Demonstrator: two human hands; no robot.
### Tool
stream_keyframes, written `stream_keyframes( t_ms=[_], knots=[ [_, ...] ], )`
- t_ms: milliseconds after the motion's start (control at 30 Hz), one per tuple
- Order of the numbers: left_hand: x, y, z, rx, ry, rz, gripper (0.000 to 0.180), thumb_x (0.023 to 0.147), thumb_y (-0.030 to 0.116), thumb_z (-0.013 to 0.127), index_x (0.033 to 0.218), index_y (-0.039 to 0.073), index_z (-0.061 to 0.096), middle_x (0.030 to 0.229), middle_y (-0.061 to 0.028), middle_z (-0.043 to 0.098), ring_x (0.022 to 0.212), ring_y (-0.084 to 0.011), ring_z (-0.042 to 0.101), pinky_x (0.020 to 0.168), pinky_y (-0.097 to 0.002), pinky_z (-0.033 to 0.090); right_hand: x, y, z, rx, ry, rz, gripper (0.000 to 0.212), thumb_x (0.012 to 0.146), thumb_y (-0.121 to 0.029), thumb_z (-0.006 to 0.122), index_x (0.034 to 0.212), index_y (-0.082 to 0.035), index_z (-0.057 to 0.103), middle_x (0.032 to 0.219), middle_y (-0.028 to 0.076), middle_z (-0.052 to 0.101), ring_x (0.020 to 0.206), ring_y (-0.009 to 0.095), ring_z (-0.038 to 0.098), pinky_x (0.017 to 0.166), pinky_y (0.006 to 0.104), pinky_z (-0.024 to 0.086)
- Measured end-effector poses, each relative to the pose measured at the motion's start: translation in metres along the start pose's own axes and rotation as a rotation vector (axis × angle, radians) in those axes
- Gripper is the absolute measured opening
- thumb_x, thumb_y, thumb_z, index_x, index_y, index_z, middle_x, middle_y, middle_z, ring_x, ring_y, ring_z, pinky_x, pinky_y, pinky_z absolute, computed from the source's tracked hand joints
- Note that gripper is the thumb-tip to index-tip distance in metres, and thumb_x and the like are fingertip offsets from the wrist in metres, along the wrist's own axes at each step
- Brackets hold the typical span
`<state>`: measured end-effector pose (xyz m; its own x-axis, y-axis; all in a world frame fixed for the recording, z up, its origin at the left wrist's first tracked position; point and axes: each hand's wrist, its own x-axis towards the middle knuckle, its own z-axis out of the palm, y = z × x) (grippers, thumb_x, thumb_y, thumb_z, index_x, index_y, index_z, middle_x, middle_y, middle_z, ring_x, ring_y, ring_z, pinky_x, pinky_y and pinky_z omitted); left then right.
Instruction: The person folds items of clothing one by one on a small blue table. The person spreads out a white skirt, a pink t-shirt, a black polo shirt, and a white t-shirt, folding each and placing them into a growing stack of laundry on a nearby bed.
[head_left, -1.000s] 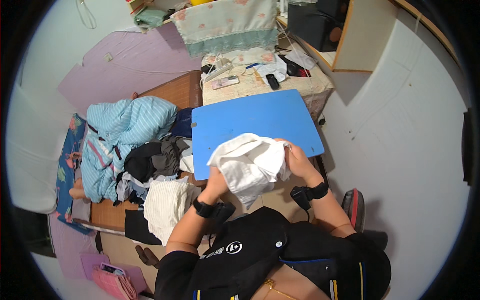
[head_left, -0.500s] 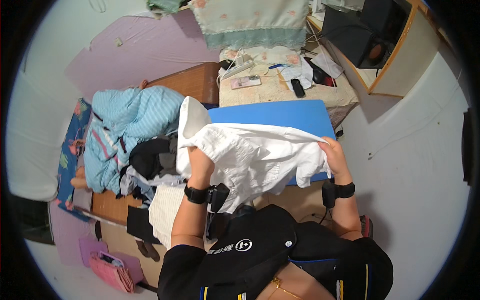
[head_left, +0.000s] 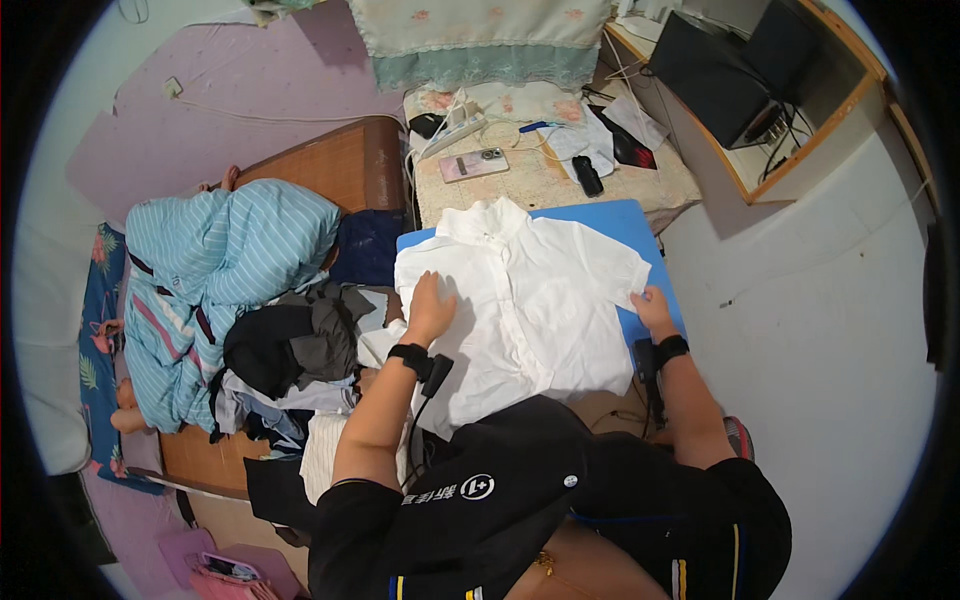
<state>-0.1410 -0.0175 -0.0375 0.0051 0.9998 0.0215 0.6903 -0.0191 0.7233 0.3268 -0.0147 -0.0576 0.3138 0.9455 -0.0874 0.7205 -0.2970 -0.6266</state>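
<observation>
A white short-sleeved shirt [head_left: 540, 290] lies spread, front up and collar away from me, over a blue board [head_left: 655, 228]. Its lower edge hangs toward my body. On the left part of the shirt rests my left hand [head_left: 432, 308], fingers stretched out on the cloth. My right hand [head_left: 652, 306] pinches the cuff of the sleeve on the right. Soft creases run through the front of the shirt.
Left of the board, a bed holds a pile of dark and grey clothes [head_left: 300, 340] and a light-blue striped quilt [head_left: 230, 235], with another person's limbs partly showing. Beyond the board, a cloth-covered surface [head_left: 440, 205] carries a phone [head_left: 474, 164], a power strip [head_left: 455, 132] and a black device [head_left: 587, 176].
The shirt, held up bunched between both hands before, now lies spread on the board. My left hand has released its hold and flattened on the cloth; my right hand still grips an edge.
</observation>
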Motion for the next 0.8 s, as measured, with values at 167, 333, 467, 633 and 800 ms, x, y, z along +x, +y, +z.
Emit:
stream_keyframes(
  t_ms=[167, 333, 467, 633, 800],
  knots=[
    [-0.025, -0.017, 0.006, 0.318, -0.037, 0.067, 0.067, 0.076, 0.029, 0.062, 0.129, -0.001, 0.036, 0.133, -0.0248, 0.034, 0.126, -0.0368, 0.03, 0.103, -0.0405, 0.026, 0.003, 0.0, 0.022, 0.097, 0.108, 0.165, 0.067, 0.069, -0.034, 0.069, 0.113, 0.011, 0.046, 0.109, 0.029, 0.053, 0.102, 0.036, 0.052, 0.085, 0.039, 0.042],
    [-0.031, 0.011, 0.028, 0.444, -0.184, 0.006, 0.074, 0.079, 0.043, 0.055, 0.138, 0.009, 0.024, 0.143, -0.0241, 0.011, 0.133, -0.0415, 0.003, 0.104, -0.0549, 0.007, 0.027, -0.029, 0.03, 0.057, 0.307, 0.204, 0.059, 0.063, -0.031, 0.073, 0.099, 0.012, 0.054, 0.096, 0.027, 0.058, 0.089, 0.034, 0.058, 0.078, 0.0382, 0.045],
    [-0.026, 0.026, 0.047, 0.48, -0.134, 0.02, 0.078, 0.079, 0.045, 0.055, 0.139, 0.01, 0.021, 0.143, -0.0249, 0.008, 0.133, -0.0431, 0.0, 0.104, -0.056, 0.005, 0.053, -0.023, 0.012, 0.065, -0.029, 0.257, 0.033, 0.06, -0.019, 0.067, 0.064, 0.012, 0.058, 0.061, 0.021, 0.059, 0.062, 0.032, 0.06, 0.063, 0.0404, 0.044],
    [0.01, 0.065, 0.079, 0.526, -0.147, 0.008, 0.08, 0.08, 0.051, 0.051, 0.141, 0.012, 0.017, 0.144, -0.0252, 0.005, 0.132, -0.0444, -0.003, 0.103, -0.0583, 0.003, 0.118, 0.046, -0.004, 0.273, 0.001, 0.128, 0.032, 0.066, -0.02, 0.062, 0.077, 0.01, 0.061, 0.072, 0.021, 0.063, 0.068, 0.031, 0.061, 0.063, 0.0389, 0.044],
    [0.046, 0.093, 0.11, 0.511, -0.144, -0.013, 0.079, 0.08, 0.053, 0.049, 0.141, 0.012, 0.018, 0.144, -0.0248, 0.007, 0.132, -0.0451, -0.001, 0.102, -0.0595, 0.002, 0.156, 0.041, -0.033, 0.336, 0.072, 0.059, 0.034, 0.069, -0.021, 0.059, 0.084, 0.01, 0.059, 0.08, 0.02, 0.063, 0.076, 0.032, 0.06, 0.067, 0.0384, 0.044]
  ],
)
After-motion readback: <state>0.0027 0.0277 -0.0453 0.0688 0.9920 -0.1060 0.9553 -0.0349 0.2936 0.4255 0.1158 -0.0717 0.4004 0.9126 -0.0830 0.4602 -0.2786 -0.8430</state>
